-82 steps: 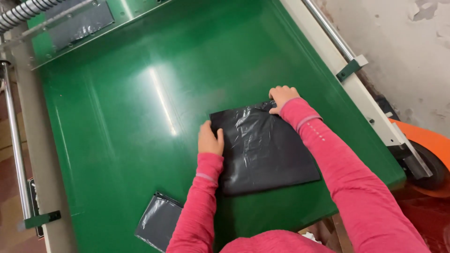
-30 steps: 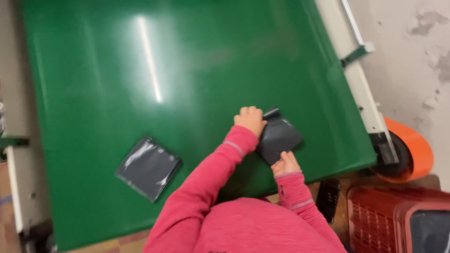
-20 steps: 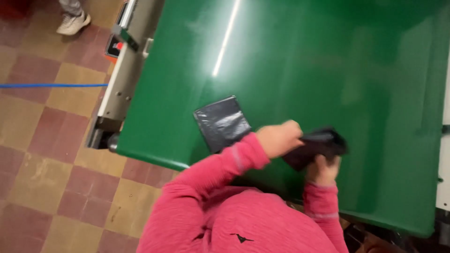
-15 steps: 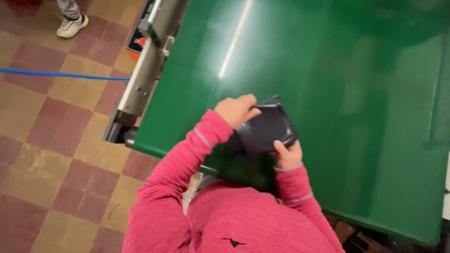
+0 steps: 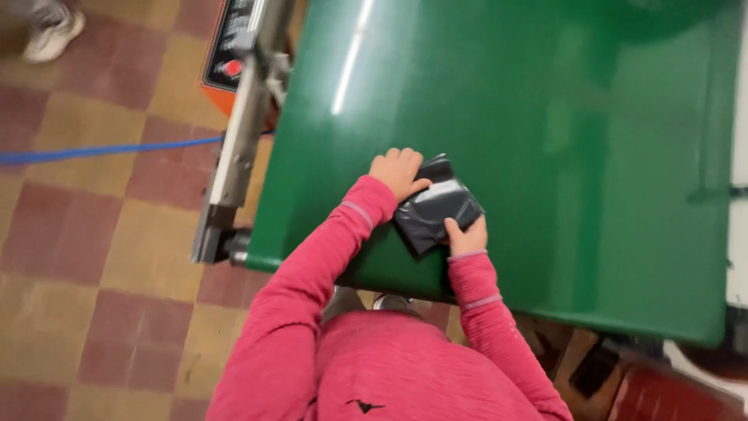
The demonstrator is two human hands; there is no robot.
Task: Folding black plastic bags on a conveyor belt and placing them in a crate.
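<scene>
A folded black plastic bag (image 5: 438, 207) lies near the front left corner of the green table (image 5: 545, 117). My left hand (image 5: 397, 171) lies on the bag's upper left part, fingers curled over its edge. My right hand (image 5: 466, 236) grips its lower right edge with the thumb on top. Both pink sleeves reach in from below. The bag looks thick, like a small stack, but I cannot tell whether there is more than one piece.
A metal rail (image 5: 241, 132) and an orange control box (image 5: 232, 47) with a red button run along the table's left side. A blue cable (image 5: 101, 150) crosses the checkered floor. Another person's shoe (image 5: 51, 35) is at top left. A dark red crate (image 5: 678, 398) sits at lower right.
The large bag was folded small and carried left to where a second folded bag lay. Both hands now hold it down there; the second bag no longer shows separately.
</scene>
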